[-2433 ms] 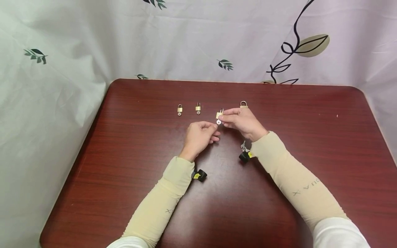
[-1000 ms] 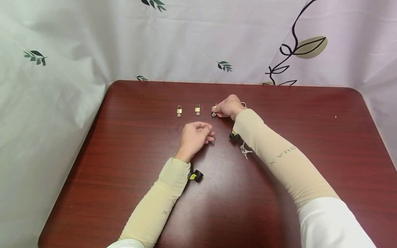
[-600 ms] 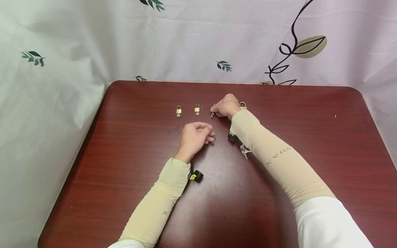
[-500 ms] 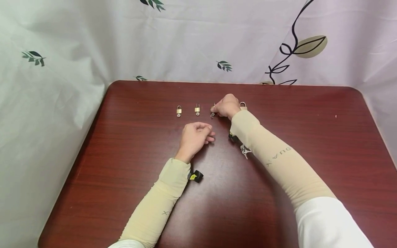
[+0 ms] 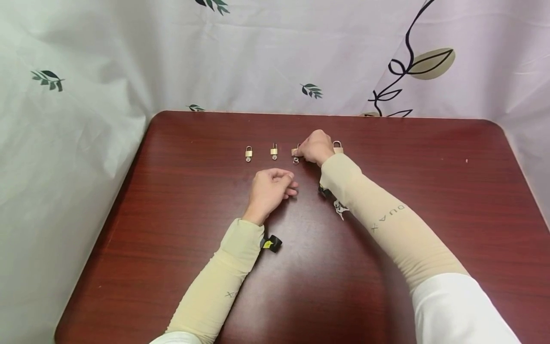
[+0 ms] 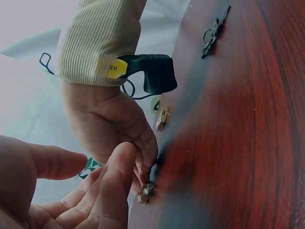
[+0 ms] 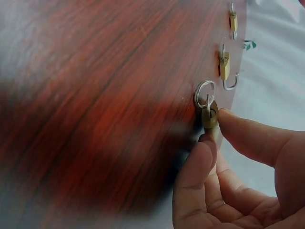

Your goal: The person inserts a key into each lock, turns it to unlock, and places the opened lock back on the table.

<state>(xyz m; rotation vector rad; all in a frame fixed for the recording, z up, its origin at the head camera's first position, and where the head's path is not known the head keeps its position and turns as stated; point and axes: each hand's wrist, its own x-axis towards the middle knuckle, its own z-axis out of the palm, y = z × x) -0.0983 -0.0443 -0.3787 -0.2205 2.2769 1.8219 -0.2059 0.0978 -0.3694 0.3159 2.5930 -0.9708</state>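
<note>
My right hand [image 5: 317,147] pinches a small brass padlock [image 7: 209,118] down at the table top; a key and a ring [image 7: 205,93] are at its keyhole end. The fingers partly cover its shackle. My left hand [image 5: 270,191] hovers nearer the front, fingers loosely bent, nothing between thumb and fingertips. To the left in the row lie a padlock with its shackle swung out [image 5: 274,151] and a padlock [image 5: 248,153] at the end, each with a key in it. Behind the right wrist sits a larger-looking padlock [image 5: 338,147], partly hidden.
A bunch of keys [image 5: 340,209] lies under the right forearm, partly covered by the sleeve. The dark red table [image 5: 193,200] has rounded far corners and meets a patterned curtain [image 5: 266,57]. A tiny pale speck [image 5: 467,161] is on the right.
The right hand has carried the padlock away and left, lowering it into the row, where it now lies flatter. The left hand has let go of its key and stayed nearly in place.
</note>
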